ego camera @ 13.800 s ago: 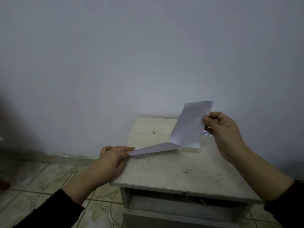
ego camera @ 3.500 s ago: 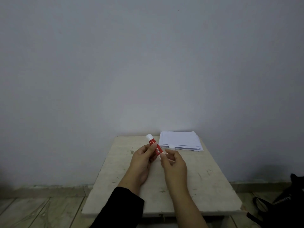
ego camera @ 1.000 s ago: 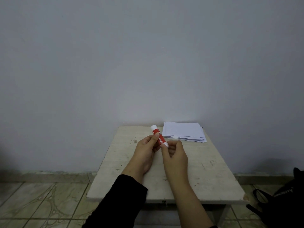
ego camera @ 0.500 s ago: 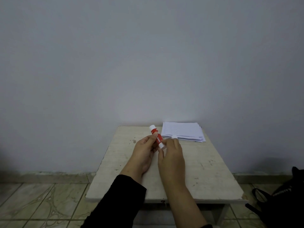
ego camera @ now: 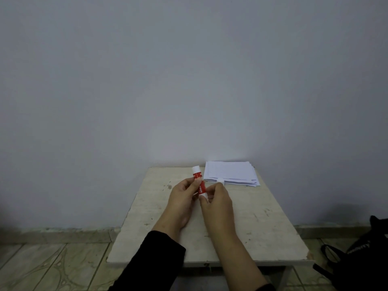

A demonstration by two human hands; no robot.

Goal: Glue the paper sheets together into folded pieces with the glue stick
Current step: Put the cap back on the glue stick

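A red glue stick (ego camera: pixel 199 181) with white ends is held tilted above the small table, its far white end pointing up and away. My left hand (ego camera: pixel 184 192) grips its red body. My right hand (ego camera: pixel 216 198) pinches the near white end of the stick with thumb and finger, and a small white piece (ego camera: pixel 220 181), apparently the cap, shows at its fingertips. A stack of white paper sheets (ego camera: pixel 231 173) lies flat at the table's far right corner, just beyond my hands.
The worn white table (ego camera: pixel 262 227) stands against a plain grey wall. A black bag (ego camera: pixel 365 255) sits on the tiled floor at the right. Patterned floor tiles (ego camera: pixel 52 265) show at the left.
Since half a second ago my hands hold nearly the same pose on the glue stick; the right fingers have shifted slightly on its near end. Much earlier, both hands held a folded sheet.
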